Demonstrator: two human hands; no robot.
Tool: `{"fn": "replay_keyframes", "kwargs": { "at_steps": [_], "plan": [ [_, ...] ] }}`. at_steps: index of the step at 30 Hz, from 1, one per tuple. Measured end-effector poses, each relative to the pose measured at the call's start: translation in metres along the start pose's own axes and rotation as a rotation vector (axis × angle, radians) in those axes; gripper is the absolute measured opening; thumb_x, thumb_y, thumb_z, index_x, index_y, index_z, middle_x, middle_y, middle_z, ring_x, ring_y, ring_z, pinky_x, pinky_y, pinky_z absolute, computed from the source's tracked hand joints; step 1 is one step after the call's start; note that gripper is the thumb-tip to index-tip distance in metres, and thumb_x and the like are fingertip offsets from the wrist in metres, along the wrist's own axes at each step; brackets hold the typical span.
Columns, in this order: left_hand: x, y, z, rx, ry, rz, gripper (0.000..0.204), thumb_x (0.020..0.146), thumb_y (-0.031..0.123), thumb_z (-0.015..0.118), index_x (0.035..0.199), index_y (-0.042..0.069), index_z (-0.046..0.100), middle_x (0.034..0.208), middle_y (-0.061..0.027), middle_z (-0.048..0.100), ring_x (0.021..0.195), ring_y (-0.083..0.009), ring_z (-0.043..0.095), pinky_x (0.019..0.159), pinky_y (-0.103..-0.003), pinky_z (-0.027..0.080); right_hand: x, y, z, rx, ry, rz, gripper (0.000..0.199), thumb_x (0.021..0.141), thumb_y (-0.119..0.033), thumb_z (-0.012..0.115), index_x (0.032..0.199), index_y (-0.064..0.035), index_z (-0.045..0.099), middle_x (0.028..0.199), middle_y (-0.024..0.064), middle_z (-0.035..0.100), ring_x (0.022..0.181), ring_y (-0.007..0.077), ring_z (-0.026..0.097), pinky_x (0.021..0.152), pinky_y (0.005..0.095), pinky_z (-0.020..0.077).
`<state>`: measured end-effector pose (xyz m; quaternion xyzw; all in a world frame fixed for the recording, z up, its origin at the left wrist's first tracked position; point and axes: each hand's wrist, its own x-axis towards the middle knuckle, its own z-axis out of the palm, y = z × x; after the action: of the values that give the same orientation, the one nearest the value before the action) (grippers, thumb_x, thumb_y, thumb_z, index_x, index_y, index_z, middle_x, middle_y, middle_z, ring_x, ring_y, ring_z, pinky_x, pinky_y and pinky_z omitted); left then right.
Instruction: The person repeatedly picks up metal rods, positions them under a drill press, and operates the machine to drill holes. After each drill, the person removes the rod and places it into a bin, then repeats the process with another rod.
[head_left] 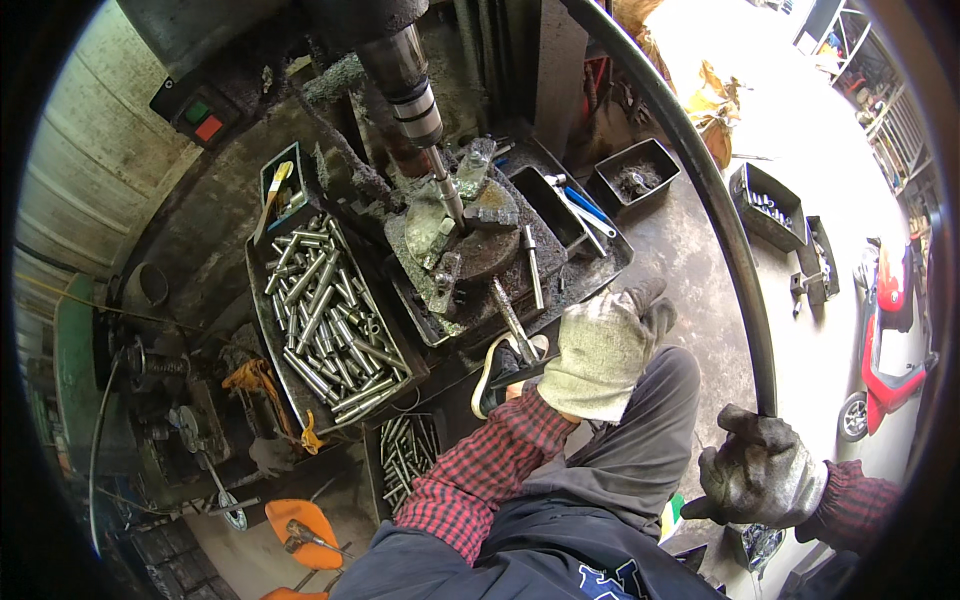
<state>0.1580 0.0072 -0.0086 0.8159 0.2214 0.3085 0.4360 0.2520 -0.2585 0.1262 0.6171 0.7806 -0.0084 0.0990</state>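
My left hand (pixel 605 350), in a pale work glove, is closed round the bar of a T-handle (pixel 512 322) that runs from the chuck; the glove hides the bar's far end. The chuck (pixel 485 245) is coated in metal chips. Above it, a drill bit (pixel 445 187) in the drill press spindle (pixel 414 112) points down, its tip at the chuck's centre. At the right, my right hand (pixel 760 470) in a dirty glove grips the lower end of a long curved black lever (pixel 722 200). A metal rod (pixel 532 268) leans beside the chuck.
Left of the chuck is a bin (pixel 262 315) of metal pins, with a brush (pixel 275 195) behind it. A lower bin (pixel 408 455) holds more pins. Black bins (pixel 635 170) stand on the floor. A switch box (pixel 202 120) is at upper left, a red scooter (pixel 890 340) far right.
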Motion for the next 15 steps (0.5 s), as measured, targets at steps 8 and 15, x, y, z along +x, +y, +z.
{"fn": "replay_keyframes", "kwargs": {
  "at_steps": [8, 15],
  "plan": [
    [-0.001, 0.0, 0.0, 0.019, -0.012, 0.005, 0.029, 0.104, 0.026, 0.081, 0.125, 0.007, 0.086, 0.1, -0.0192, 0.084, 0.087, -0.0351, 0.084, 0.08, -0.042, 0.067, 0.003, 0.005, 0.012, -0.025, 0.009, -0.059, 0.042, 0.104, -0.037, 0.079, 0.123, -0.0044, 0.061, 0.082, 0.003, 0.058, 0.088, 0.0255, 0.067, 0.102, 0.0451, 0.0576],
    [0.0, -0.004, 0.001, 0.078, -0.004, 0.049, 0.024, 0.104, 0.024, 0.079, 0.121, 0.008, 0.086, 0.099, -0.0178, 0.084, 0.086, -0.0345, 0.084, 0.079, -0.043, 0.067, -0.001, 0.017, 0.024, -0.072, 0.004, -0.169, 0.046, 0.102, -0.042, 0.08, 0.122, -0.0043, 0.062, 0.082, 0.003, 0.057, 0.087, 0.0259, 0.065, 0.103, 0.0474, 0.0571]
  ]
}}
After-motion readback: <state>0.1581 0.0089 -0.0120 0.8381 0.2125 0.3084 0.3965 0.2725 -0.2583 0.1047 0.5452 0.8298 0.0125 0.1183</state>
